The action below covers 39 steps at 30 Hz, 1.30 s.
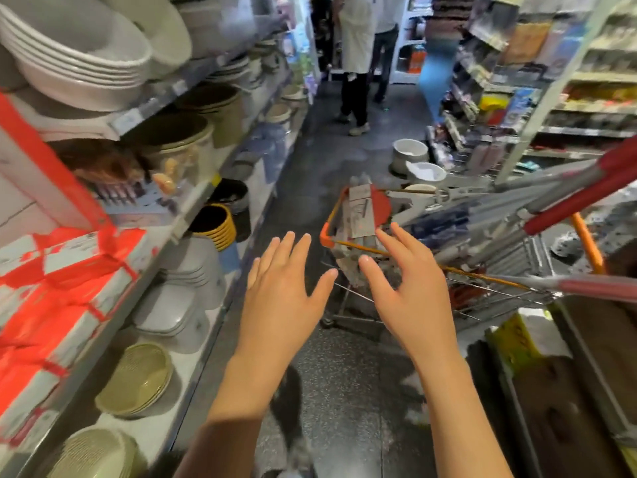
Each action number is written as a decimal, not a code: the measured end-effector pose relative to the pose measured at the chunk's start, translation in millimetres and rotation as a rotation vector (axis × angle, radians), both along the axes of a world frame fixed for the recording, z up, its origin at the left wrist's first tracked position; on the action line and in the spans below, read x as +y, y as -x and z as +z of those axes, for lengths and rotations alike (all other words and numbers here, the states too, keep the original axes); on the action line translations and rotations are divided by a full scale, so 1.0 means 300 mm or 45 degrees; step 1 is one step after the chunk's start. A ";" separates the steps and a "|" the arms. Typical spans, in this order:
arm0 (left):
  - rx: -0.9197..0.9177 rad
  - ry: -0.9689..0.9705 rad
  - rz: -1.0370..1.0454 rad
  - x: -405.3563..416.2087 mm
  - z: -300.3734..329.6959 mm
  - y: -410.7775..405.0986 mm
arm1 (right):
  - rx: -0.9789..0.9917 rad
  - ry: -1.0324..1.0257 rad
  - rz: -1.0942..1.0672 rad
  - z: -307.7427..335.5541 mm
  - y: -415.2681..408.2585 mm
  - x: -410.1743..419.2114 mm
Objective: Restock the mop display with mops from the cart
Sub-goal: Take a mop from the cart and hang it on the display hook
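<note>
Head view: we see both bare hands stretched out ahead over the dark speckled floor (344, 391) of a shop aisle, palms down. The left hand (279, 291) hangs with its fingers (287, 248) straight and slightly spread, the thumb angled out to the right, and it holds nothing. The right hand (410, 288) is just beside it, apart from it, with its fingers (396, 243) spread and a little curled, also empty; its fingertips overlap the near left corner of the cart (348, 248) in our view, though we cannot tell whether they touch it. The cart, a wire basket with an orange rim, stands on the floor ahead and to the right of the hands. The mops (537, 201) lie inside it, their grey handles with red grips slanting up past its right side toward the upper right, and flat packaged heads bunched at the cart's far left corner. Shelves (165, 215) of stacked basins and baskets run along the left edge of the floor, and two white tubs (413, 157) sit on the floor beyond the cart. Further down the aisle people (355, 63) stand.
</note>
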<state>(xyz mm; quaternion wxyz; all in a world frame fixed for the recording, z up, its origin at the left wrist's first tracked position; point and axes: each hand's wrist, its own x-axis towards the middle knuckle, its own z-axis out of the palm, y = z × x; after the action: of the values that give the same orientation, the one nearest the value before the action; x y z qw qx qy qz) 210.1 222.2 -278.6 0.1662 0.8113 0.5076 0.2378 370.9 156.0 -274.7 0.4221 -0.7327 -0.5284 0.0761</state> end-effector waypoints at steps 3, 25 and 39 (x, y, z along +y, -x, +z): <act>-0.011 0.037 -0.108 0.092 -0.023 -0.140 | 0.011 0.033 -0.114 -0.017 -0.122 0.042; -0.218 0.476 -0.581 0.611 -0.188 -1.036 | 0.093 0.013 -0.604 -0.101 -0.878 0.368; -0.082 0.537 -0.382 0.761 -0.281 -1.332 | 0.195 0.109 -0.439 -0.228 -1.169 0.607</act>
<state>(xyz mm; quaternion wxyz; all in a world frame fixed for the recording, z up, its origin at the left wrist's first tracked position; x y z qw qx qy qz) 609.6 450.5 -362.8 0.3811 0.8169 0.4144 0.1253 721.7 338.0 -343.1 0.4363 -0.8217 -0.3576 0.0805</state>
